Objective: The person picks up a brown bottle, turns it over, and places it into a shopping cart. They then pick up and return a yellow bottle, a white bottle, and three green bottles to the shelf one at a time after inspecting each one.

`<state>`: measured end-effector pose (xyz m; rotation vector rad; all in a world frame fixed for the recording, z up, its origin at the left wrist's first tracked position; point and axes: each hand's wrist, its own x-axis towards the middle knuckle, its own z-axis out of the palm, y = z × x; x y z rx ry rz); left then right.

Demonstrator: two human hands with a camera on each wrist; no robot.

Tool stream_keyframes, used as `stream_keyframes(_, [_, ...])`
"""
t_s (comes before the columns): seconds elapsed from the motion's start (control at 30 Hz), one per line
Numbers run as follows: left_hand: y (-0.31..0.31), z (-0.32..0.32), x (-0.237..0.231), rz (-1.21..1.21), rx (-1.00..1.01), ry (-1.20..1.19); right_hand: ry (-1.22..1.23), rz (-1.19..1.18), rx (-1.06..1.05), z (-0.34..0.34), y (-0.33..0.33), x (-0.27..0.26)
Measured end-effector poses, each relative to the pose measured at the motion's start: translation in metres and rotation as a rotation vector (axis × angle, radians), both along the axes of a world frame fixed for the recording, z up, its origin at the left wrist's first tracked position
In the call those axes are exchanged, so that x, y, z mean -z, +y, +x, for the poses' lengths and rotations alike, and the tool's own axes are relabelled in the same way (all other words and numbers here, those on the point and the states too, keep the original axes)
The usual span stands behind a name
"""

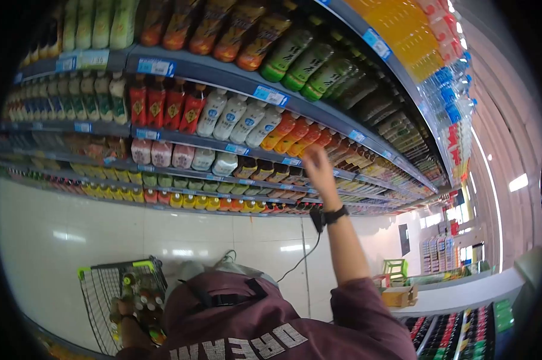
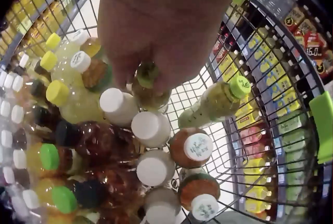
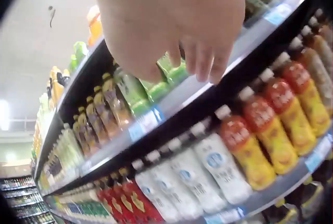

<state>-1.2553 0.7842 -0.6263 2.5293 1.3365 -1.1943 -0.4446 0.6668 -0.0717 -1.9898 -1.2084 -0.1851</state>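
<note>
In the left wrist view the left hand (image 2: 161, 31) grips a bottle (image 2: 148, 76) by its green cap, among many upright bottles in a wire cart (image 2: 229, 52). A bottle with a lime-green cap (image 2: 221, 99) leans to its right. White-capped bottles (image 2: 151, 128) stand just below the hand. The right hand (image 3: 171, 26) is raised before the shelves, fingers loosely bent and holding nothing, above orange-and-yellow bottles (image 3: 247, 146) and white-labelled bottles (image 3: 221, 164). In the head view the right hand (image 1: 320, 171) is near the orange bottles (image 1: 283, 133).
Long shelves (image 1: 211, 72) of drinks run across the view, with blue price tags along their edges. The cart (image 1: 94, 300) stands at the lower left on a pale tiled floor (image 1: 163, 234). A green stool (image 1: 395, 268) and a cardboard box (image 1: 400, 296) are at the right.
</note>
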Motion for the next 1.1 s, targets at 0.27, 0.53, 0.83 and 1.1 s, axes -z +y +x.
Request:
stream_keyframes(0.27, [0.018, 0.066, -0.124, 0.082, -1.232, -0.497, 0.006, 0.381, 0.330, 0.074, 0.141, -0.121])
stream_keyframes(0.53, [0.018, 0.099, -0.195, 0.555, -1.003, -1.263, -0.204, 0.649, 0.205, 0.056, 0.147, -0.110])
stream_keyframes(0.83, [0.060, 0.263, -0.373, -0.294, -0.644, -1.954, 0.904, 0.480, -0.556, -0.147, 0.057, -0.114])
stream_keyframes(1.1, [0.024, 0.407, -0.504, -1.652, -0.699, -2.048, 1.926, -0.160, -0.759, -0.233, -0.011, -0.044])
